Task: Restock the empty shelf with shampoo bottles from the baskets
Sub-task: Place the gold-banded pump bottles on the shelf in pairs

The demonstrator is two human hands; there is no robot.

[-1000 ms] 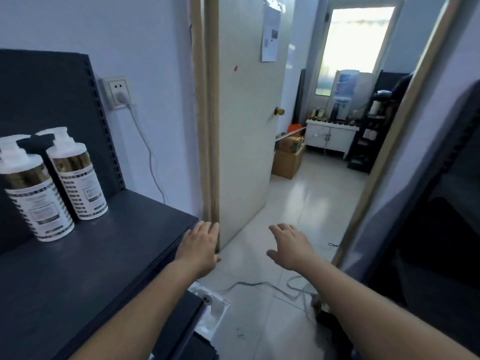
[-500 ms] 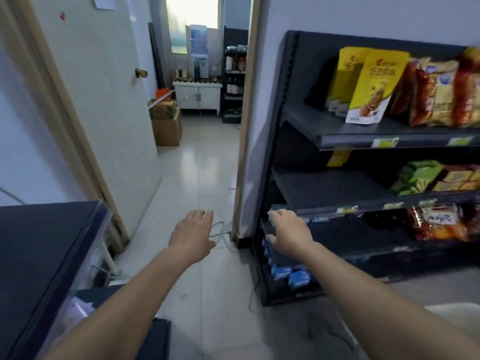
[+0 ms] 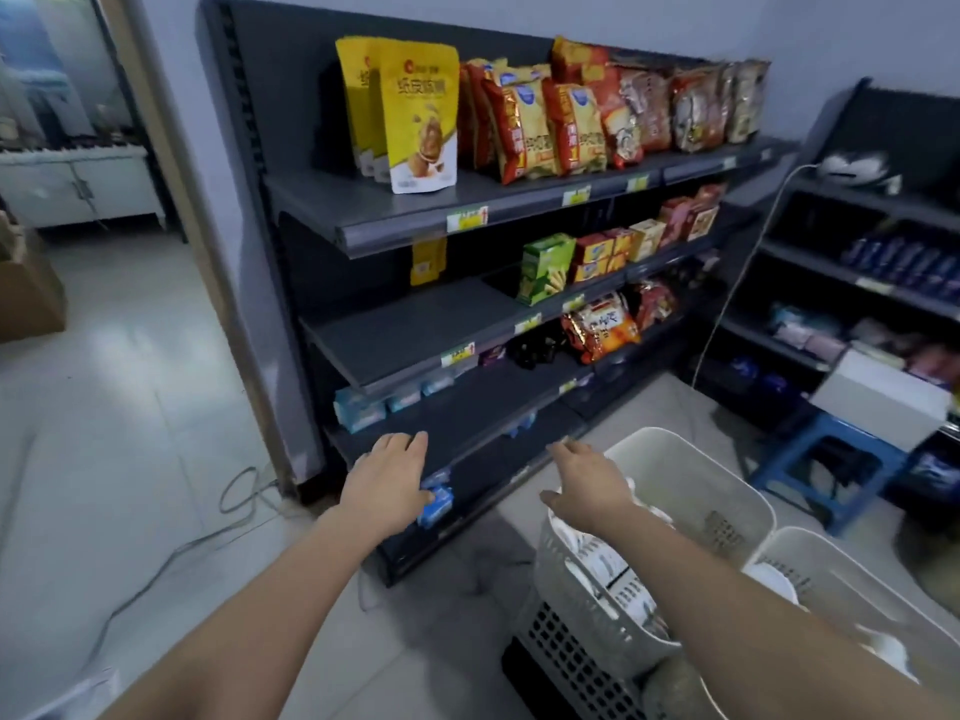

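Two pale plastic baskets stand on the floor at the lower right. The nearer basket [image 3: 691,491] holds white shampoo bottles [image 3: 613,574] with dark striped labels. The second basket [image 3: 852,579] to its right also shows white bottles. My right hand [image 3: 587,480] hovers palm down over the near basket's left rim, fingers spread, holding nothing. My left hand [image 3: 389,480] is stretched out empty in front of the lowest boards of the snack shelf unit [image 3: 395,220]. The shelf with the two shampoo bottles is out of view.
The snack shelf unit carries yellow and red bags, boxes and blue packets. A second dark shelf unit [image 3: 857,200] stands at the right with a blue stool [image 3: 826,459] before it. A cable [image 3: 239,491] trails over the tiled floor; an open doorway [image 3: 78,200] is at the left.
My view has swung right, from the dark shelf with two shampoo bottles, past the doorway, to the snack shelves and baskets. Both hands stay open and outstretched.
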